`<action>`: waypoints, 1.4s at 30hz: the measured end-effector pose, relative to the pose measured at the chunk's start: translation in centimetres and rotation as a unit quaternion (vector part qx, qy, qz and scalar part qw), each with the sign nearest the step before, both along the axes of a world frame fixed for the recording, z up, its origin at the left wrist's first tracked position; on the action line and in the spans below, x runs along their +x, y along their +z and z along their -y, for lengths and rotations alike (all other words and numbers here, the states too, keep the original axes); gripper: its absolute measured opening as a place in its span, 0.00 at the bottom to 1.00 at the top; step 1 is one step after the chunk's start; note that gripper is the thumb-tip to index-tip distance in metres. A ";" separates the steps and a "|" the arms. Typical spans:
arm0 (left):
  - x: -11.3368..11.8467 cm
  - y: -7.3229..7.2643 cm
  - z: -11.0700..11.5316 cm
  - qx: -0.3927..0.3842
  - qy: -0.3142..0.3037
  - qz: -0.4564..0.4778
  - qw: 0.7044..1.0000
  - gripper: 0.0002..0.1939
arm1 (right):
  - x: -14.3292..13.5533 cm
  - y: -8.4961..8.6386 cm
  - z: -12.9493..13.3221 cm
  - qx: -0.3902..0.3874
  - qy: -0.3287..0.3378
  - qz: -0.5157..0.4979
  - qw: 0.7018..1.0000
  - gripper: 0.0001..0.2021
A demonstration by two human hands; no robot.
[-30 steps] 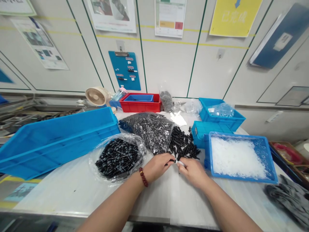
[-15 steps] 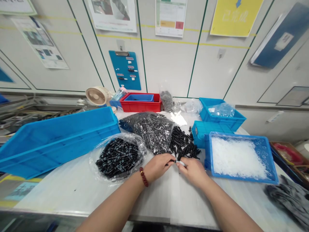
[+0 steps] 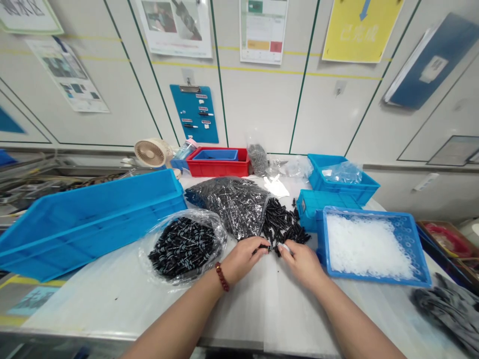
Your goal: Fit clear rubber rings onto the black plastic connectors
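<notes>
My left hand (image 3: 247, 257), with a beaded bracelet at its wrist, pinches a small black part (image 3: 265, 246) at the middle of the table. Close on its right, my right hand (image 3: 300, 259) is closed round a small whitish tool (image 3: 284, 247), mostly hidden by the fingers. A narrow gap separates the part from the tool. Just behind my hands lies a loose pile of black parts (image 3: 279, 219). Left of my left hand, an open clear bag (image 3: 183, 244) holds black parts with pale rings. The large plastic bag (image 3: 235, 202) behind it is full of black parts.
A blue tray (image 3: 374, 279) of white rings stands at the right, before a closed blue box (image 3: 329, 202) and a blue bin (image 3: 368, 190). A long blue bin (image 3: 93, 214) fills the left. Behind are a red bin (image 3: 219, 170) and a fan (image 3: 152, 152). Grey cloth (image 3: 447, 304) lies right.
My hands have moved slightly apart, and the whitish tool, earlier touching the black part, is now clear of it. More of the tool is covered by my right fingers. The view has tilted slightly up.
</notes>
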State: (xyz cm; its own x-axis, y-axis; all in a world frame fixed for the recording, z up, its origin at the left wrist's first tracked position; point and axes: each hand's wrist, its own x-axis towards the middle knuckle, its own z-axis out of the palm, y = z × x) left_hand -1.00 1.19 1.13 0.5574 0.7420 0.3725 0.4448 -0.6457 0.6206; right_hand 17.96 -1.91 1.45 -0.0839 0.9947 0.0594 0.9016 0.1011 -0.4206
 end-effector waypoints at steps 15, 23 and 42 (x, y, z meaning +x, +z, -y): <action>0.4 0.5 -0.3 -0.364 0.032 0.210 0.907 0.12 | 0.0 0.2 0.0 0.001 0.002 -0.015 1.000 0.16; 0.5 -0.2 -0.2 -0.018 0.071 -0.087 0.993 0.12 | 0.0 0.0 0.0 0.008 0.014 -0.015 1.000 0.12; 0.3 0.2 -0.3 -0.122 0.054 0.086 0.987 0.05 | -0.1 0.1 0.2 -0.021 0.040 0.007 0.999 0.11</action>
